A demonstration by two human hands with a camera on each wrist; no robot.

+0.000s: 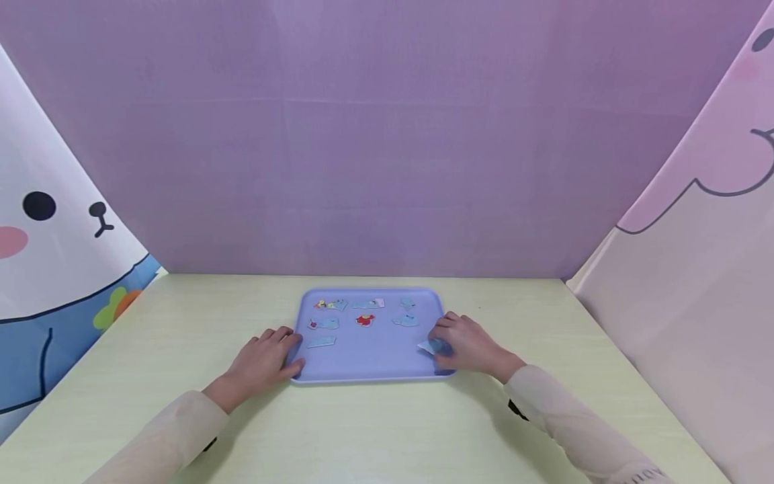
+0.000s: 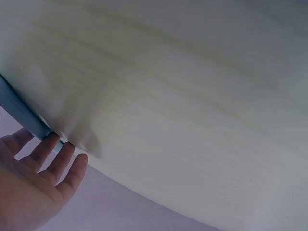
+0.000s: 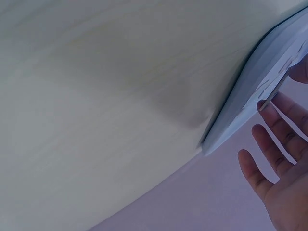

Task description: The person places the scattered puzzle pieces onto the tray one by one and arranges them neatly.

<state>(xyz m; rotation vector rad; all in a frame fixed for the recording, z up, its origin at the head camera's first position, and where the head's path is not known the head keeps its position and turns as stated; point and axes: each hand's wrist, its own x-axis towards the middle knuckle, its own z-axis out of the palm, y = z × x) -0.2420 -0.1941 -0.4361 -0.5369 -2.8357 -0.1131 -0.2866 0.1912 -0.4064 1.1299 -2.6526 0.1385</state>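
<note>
A lavender-blue tray lies on the table with several flat, light-blue picture pieces in it, which look like puzzle pieces. Among them are one with a red figure, a small rectangular piece at the left, and a piece at the right. My left hand rests at the tray's left rim, its fingers loosely extended; the fingertips meet the rim's outer side. Over the tray's right side, my right hand pinches a light-blue puzzle piece between thumb and fingers. The piece appears edge-on in the right wrist view.
The tray stands on a pale wooden table. Behind it rises a purple cloth wall. Printed cartoon panels flank the table, one at the left and one at the right.
</note>
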